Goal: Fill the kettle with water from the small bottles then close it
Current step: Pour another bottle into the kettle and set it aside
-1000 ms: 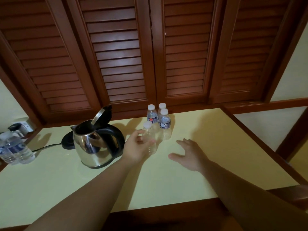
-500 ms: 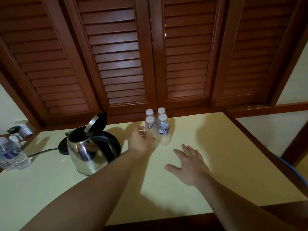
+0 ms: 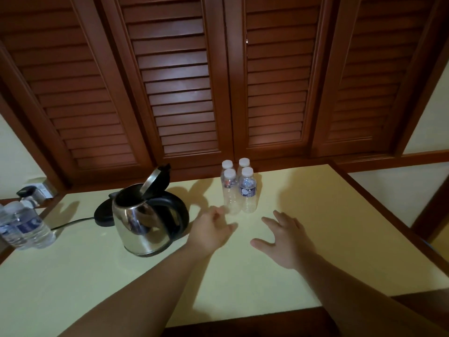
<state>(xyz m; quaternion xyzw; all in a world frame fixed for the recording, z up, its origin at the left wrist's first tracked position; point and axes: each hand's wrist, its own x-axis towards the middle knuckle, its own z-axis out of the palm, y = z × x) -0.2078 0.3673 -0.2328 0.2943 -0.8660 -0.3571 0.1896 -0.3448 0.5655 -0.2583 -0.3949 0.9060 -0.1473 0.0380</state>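
A steel kettle (image 3: 143, 220), lid up, stands on a yellow table (image 3: 97, 276). Four capped bottles (image 3: 239, 188) cluster just right of it. The left hand (image 3: 209, 233), fingers loosely curled, and right hand (image 3: 285, 242), fingers spread, hold nothing. A careless reach could topple the packed bottles.

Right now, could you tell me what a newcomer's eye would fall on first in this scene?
Most likely the shiny steel kettle left of centre on the pale yellow table, its lid tipped up. Next, the four small bottles with white caps, clustered at the back edge beneath dark louvred shutters. Both hands, left and right, hover open just in front of the bottles, holding nothing.
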